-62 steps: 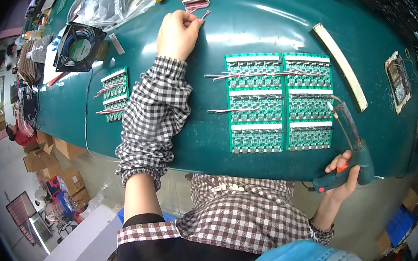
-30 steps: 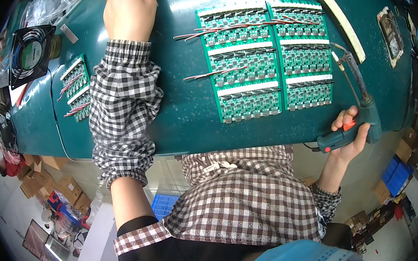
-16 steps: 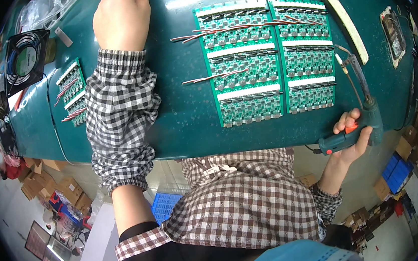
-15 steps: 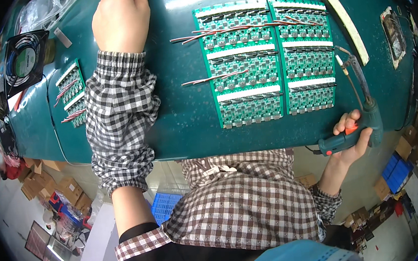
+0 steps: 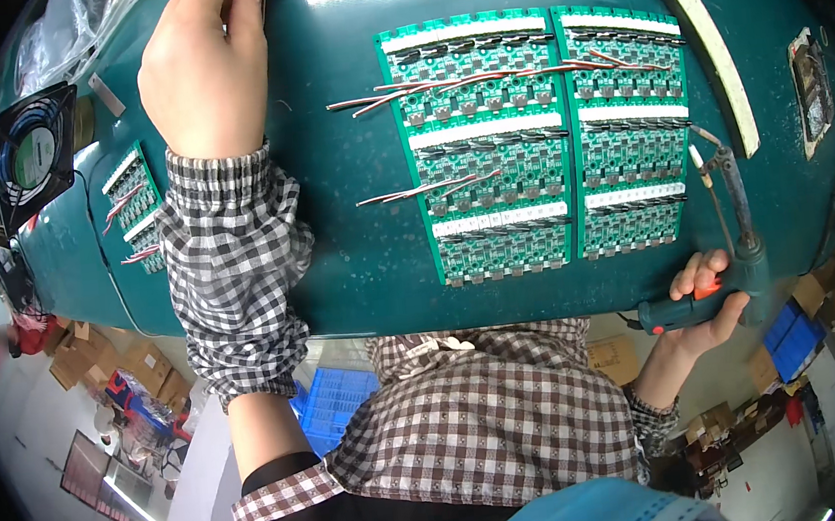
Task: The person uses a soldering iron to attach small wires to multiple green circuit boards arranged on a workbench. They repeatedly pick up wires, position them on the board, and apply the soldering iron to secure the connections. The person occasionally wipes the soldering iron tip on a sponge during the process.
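Note:
My left hand (image 5: 204, 80) is over the far left of the green bench, with thumb and fingers pinched together. A thin sliver of something shows at the fingertips, too small to name. My right hand (image 5: 685, 343) grips a dark green soldering gun (image 5: 753, 278) with an orange trigger, held at the bench's front right edge. Its metal tip and feed tube point up beside the right circuit board panel (image 5: 628, 152). The left circuit board panel (image 5: 488, 160) lies alongside it. Twisted red, white and black wires (image 5: 421, 88) lie across both panels; a shorter wire bundle (image 5: 416, 191) lies lower down.
A black-framed fan (image 5: 31, 157) and a smaller circuit board (image 5: 136, 202) with wires sit to the left. Clear plastic bags (image 5: 64, 38) lie at the far left. A pale curved strip (image 5: 698, 38) and a worn metal-like tray (image 5: 809, 92) are at the right.
The bench and boards sit lower in the picture as the view shifts. My left hand has moved slightly left, still pinched. My right hand keeps its hold on the soldering gun.

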A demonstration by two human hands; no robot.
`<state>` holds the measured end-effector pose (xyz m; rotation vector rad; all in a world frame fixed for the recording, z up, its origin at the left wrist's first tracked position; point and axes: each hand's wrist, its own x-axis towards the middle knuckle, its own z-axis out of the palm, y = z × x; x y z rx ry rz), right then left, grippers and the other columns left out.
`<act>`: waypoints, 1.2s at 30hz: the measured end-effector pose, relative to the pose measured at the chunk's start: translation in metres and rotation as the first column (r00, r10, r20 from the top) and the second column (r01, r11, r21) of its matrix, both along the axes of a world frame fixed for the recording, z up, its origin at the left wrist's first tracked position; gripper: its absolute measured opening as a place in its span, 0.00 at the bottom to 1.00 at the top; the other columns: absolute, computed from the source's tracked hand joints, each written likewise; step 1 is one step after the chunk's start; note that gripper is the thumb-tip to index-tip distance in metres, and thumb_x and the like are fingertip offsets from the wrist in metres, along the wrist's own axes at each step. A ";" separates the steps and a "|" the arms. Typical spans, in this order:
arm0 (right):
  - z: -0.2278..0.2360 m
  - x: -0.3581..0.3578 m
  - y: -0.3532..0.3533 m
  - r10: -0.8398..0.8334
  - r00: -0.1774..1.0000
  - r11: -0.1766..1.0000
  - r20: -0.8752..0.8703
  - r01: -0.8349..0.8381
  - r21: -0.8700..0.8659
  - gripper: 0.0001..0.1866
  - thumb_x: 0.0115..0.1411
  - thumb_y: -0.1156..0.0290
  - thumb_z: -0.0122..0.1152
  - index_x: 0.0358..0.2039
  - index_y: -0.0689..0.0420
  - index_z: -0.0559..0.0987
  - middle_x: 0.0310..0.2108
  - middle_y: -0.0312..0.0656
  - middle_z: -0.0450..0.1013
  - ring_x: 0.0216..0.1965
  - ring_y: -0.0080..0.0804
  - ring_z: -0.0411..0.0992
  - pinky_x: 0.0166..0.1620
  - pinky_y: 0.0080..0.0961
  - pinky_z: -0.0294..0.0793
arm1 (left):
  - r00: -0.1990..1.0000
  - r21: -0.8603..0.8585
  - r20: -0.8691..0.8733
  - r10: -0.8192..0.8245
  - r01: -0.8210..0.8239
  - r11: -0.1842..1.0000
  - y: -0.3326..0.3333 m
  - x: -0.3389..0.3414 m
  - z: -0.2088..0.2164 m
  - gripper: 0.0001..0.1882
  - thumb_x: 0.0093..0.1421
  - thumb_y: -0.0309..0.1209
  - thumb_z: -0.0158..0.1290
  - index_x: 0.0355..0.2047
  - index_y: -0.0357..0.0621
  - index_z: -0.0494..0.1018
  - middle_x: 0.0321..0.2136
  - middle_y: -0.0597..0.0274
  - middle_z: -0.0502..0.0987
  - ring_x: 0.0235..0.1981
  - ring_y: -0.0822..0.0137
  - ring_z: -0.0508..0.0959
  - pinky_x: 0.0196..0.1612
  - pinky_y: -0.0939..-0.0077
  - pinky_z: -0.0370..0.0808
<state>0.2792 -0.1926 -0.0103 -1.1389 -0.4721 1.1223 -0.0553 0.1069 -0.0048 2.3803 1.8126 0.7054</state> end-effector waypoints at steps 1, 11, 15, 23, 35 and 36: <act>-0.001 -0.001 0.000 -0.023 1.000 1.000 0.011 0.023 -0.003 0.31 0.62 0.46 0.55 0.46 0.65 0.68 0.30 0.39 0.65 0.29 0.28 0.67 0.27 0.21 0.74 | 1.000 0.006 0.004 -0.002 0.002 1.000 0.001 0.001 -0.001 0.08 0.60 0.32 0.57 0.37 0.43 0.79 0.32 0.62 0.82 0.31 0.72 0.81 0.36 0.81 0.74; -0.003 0.001 0.002 -0.024 1.000 1.000 0.020 0.024 0.017 0.31 0.62 0.45 0.55 0.45 0.65 0.68 0.30 0.40 0.66 0.28 0.28 0.67 0.26 0.22 0.75 | 0.970 -0.149 0.218 -0.110 0.145 0.978 0.006 -0.009 -0.012 0.08 0.59 0.26 0.58 0.38 0.36 0.77 0.30 0.65 0.80 0.32 0.78 0.79 0.37 0.84 0.74; -0.004 0.001 0.001 -0.029 1.000 0.999 -0.007 0.029 0.022 0.31 0.62 0.46 0.56 0.45 0.65 0.68 0.31 0.40 0.66 0.28 0.29 0.67 0.26 0.22 0.75 | 0.979 -0.146 0.173 -0.106 0.132 0.980 0.007 -0.008 -0.009 0.08 0.58 0.26 0.59 0.38 0.37 0.78 0.31 0.65 0.80 0.32 0.77 0.79 0.37 0.83 0.75; -0.002 -0.002 0.000 -0.062 0.998 0.998 0.007 0.062 -0.003 0.31 0.61 0.47 0.57 0.45 0.66 0.68 0.31 0.40 0.66 0.27 0.29 0.66 0.25 0.22 0.74 | 0.925 -0.071 0.285 -0.251 0.282 0.957 -0.056 0.027 0.033 0.04 0.54 0.20 0.59 0.31 0.34 0.76 0.31 0.63 0.78 0.32 0.73 0.75 0.38 0.79 0.72; 0.000 -0.005 -0.002 -0.050 0.999 0.999 -0.015 0.050 -0.004 0.31 0.60 0.46 0.58 0.44 0.66 0.68 0.29 0.40 0.66 0.28 0.29 0.67 0.25 0.21 0.74 | 0.897 -0.340 0.345 -0.276 0.393 0.854 -0.130 0.047 0.015 0.13 0.46 0.19 0.62 0.34 0.41 0.76 0.28 0.59 0.73 0.29 0.61 0.75 0.31 0.70 0.69; -0.001 -0.005 -0.002 -0.052 0.999 0.999 -0.018 0.052 -0.005 0.31 0.60 0.46 0.59 0.44 0.66 0.68 0.29 0.40 0.66 0.28 0.29 0.67 0.25 0.21 0.74 | 0.901 -0.330 0.325 -0.286 0.392 0.859 -0.132 0.047 0.014 0.13 0.45 0.18 0.62 0.34 0.41 0.76 0.27 0.60 0.73 0.29 0.61 0.74 0.31 0.70 0.69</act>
